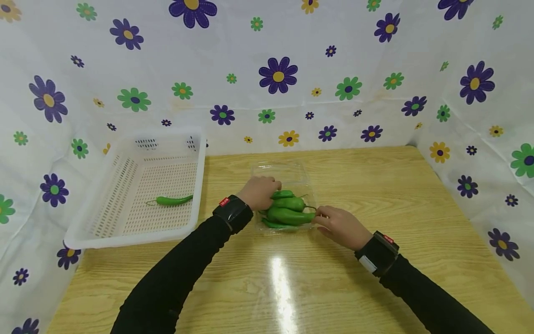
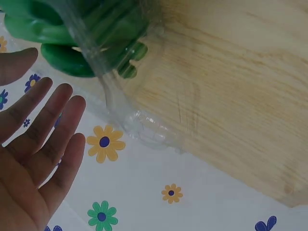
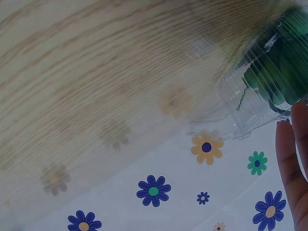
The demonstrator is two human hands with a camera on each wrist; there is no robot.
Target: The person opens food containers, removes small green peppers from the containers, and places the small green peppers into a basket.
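Counter (image 1: 375,185) backed by flowered cloth (image 1: 167,55) | peppers (image 1: 288,215) contained in clear box (image 1: 279,172) near far edge | flanked by left hand (image 1: 258,192), spread; right hand (image 1: 343,227), fingers extended

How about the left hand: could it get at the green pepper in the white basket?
Probably yes: the left hand looks empty, and nothing covers the green pepper. The white basket is open on top, though its raised side stands between them.
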